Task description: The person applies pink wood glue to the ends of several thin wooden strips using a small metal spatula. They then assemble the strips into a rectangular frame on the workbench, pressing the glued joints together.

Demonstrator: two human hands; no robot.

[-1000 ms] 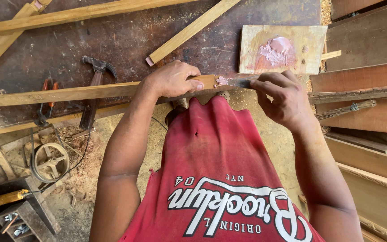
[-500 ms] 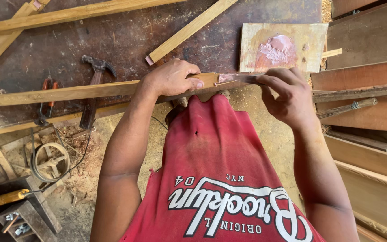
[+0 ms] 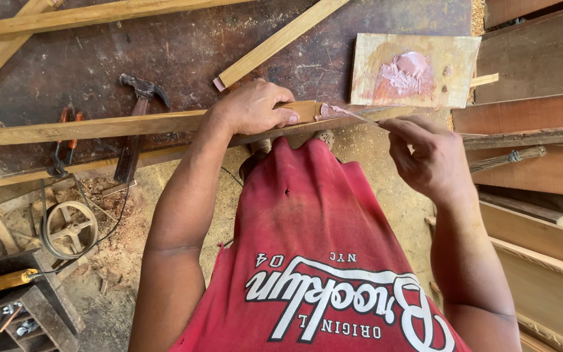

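The left hand (image 3: 255,107) clamps the long wooden strip (image 3: 131,124) on the dark counter (image 3: 184,52); the right hand (image 3: 428,153) pinches a thin blade (image 3: 360,116) at its pink-smeared end; a hammer (image 3: 135,124) and a putty-smeared board (image 3: 415,70) lie nearby.

No packages, labels, signs or screens show here; the only lettering is white print on the red shirt (image 3: 333,261)
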